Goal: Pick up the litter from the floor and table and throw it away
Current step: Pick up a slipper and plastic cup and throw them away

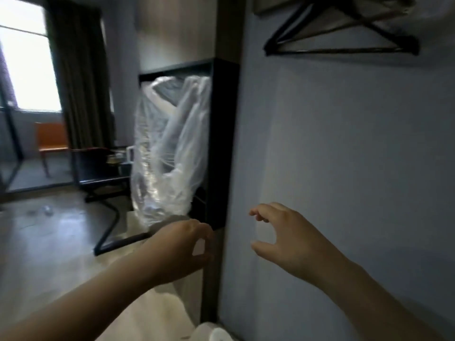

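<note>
Dim room, grey wall (344, 168) right, pale floor (49, 242). Your litter: small clear crumpled plastic scrap (46, 210) on floor far left, well apart from both grips. Prob. light, soft, crinkly; pinch a fold. A clear plastic bag (170, 148) hangs in black metal frame (222, 143). Your left grip (182, 244) is curled, can't tell if holding anything; right grip (278, 232) half-open, empty. No legible writing.

Grey wall (344, 168) is blocking everything right. Black rack (222, 143) with clear plastic bag (170, 148) hanging inside is standing straight ahead. Floor (49, 242) is lying open leftward. Hangers (344, 43) are jutting out overhead.
</note>
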Tool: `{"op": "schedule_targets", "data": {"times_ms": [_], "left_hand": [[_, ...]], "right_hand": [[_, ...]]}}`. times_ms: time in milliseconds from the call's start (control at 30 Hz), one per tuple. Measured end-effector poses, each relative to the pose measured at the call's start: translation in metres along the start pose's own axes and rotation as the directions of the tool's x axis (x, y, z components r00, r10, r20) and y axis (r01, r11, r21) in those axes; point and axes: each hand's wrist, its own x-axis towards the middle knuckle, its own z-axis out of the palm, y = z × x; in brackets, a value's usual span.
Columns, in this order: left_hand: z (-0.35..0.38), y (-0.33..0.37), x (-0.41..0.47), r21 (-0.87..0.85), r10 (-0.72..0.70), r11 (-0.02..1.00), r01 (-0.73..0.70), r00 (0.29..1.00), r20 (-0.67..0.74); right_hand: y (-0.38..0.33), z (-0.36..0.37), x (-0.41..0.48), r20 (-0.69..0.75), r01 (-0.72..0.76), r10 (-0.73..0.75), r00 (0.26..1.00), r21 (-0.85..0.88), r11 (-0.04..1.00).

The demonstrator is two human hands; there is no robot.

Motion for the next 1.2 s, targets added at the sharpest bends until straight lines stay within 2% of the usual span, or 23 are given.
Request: {"op": "schedule_targets", "data": {"times_ms": [200, 367, 500, 700, 933, 1200], "left_hand": [[-0.060, -0.134, -0.098, 0.065, -0.250, 0.965, 0.256, 0.964, -0.090], [-0.096, -0.219, -0.162, 0.077, -0.434, 0.891, 0.448, 0.888, -0.152], [-0.109, -0.276, -0.188, 0.068, -0.512, 0.842, 0.536, 0.831, -0.217], [-0.109, -0.362, -0.183, 0.048, -0.588, 0.787, 0.615, 0.771, -0.244], [-0.111, -0.471, -0.121, 0.072, -0.637, 0.739, 0.670, 0.730, -0.249], [-0.104, -0.582, -0.070, 0.076, -0.689, 0.692, 0.718, 0.688, -0.228]], "right_hand": [[-0.132, 0.075, 0.097, 0.023, 0.223, -0.226, 0.974, 0.096, 0.970], [-0.222, 0.130, 0.162, 0.029, 0.338, -0.349, 0.937, 0.187, 0.922], [-0.270, 0.167, 0.208, 0.058, 0.414, -0.435, 0.899, 0.217, 0.884], [-0.305, 0.223, 0.288, 0.062, 0.481, -0.510, 0.858, 0.253, 0.840], [-0.309, 0.274, 0.411, 0.056, 0.498, -0.535, 0.843, 0.294, 0.816], [-0.318, 0.341, 0.533, 0.137, 0.513, -0.565, 0.814, 0.287, 0.809]]}}
